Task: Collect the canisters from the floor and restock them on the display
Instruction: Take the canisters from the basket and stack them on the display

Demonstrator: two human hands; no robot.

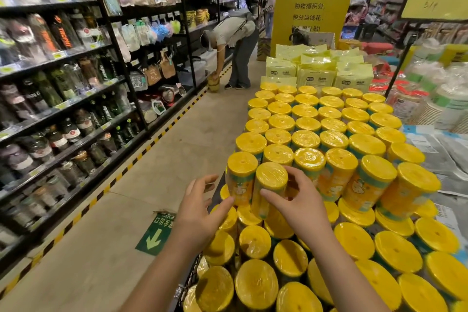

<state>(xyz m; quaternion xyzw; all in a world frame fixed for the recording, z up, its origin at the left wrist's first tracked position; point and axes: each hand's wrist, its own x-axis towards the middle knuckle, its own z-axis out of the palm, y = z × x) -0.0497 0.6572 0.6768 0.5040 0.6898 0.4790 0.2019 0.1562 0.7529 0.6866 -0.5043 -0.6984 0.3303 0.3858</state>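
Dozens of yellow-lidded canisters [331, 139] stand stacked across the frame's right and lower centre. At the upper tier's near-left corner, the right hand [304, 202] curls round the front canister [269, 185]. Just left of it the left hand [197, 213], loosely spread, holds nothing.

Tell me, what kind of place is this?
A shop, probably a household-goods store: shelves of price-tagged bottles line the aisle, yellow-lidded canisters are stacked in rows, and a poster with a QR code stands behind.
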